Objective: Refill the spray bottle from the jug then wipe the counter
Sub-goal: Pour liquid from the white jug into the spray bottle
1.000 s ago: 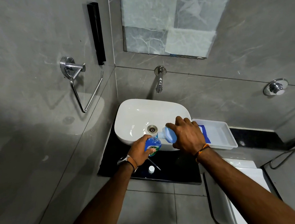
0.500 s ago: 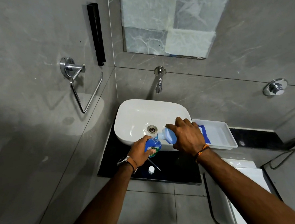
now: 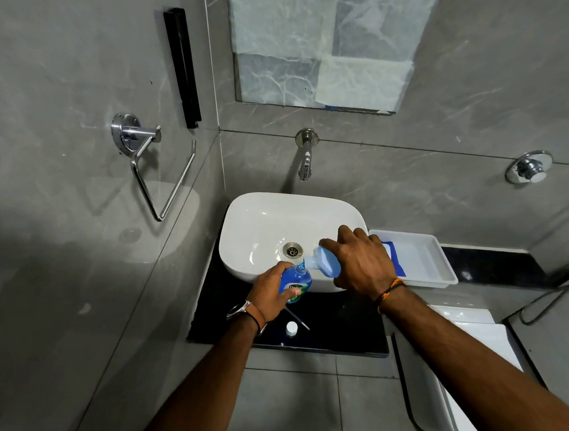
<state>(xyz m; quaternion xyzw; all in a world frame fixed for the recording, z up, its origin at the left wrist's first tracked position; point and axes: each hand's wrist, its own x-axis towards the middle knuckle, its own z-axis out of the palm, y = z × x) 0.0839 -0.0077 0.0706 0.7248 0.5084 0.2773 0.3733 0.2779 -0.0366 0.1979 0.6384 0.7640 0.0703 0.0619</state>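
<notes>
A white basin (image 3: pixel 277 226) is sitting on the black counter (image 3: pixel 337 324) at frame centre. At its near rim, the right hand (image 3: pixel 362 260) is gripping a tilted jug (image 3: pixel 326 261), its spout meeting the mouth of the spray bottle (image 3: pixel 296 283), which the left hand (image 3: pixel 272 293) is clasping upright. A small white cap (image 3: pixel 291 328) is lying on the counter just below.

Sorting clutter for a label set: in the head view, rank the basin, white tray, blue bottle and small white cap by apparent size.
Largest to smallest:
1. basin
2. tray
3. bottle, partly hidden by the left hand
4. cap
</notes>
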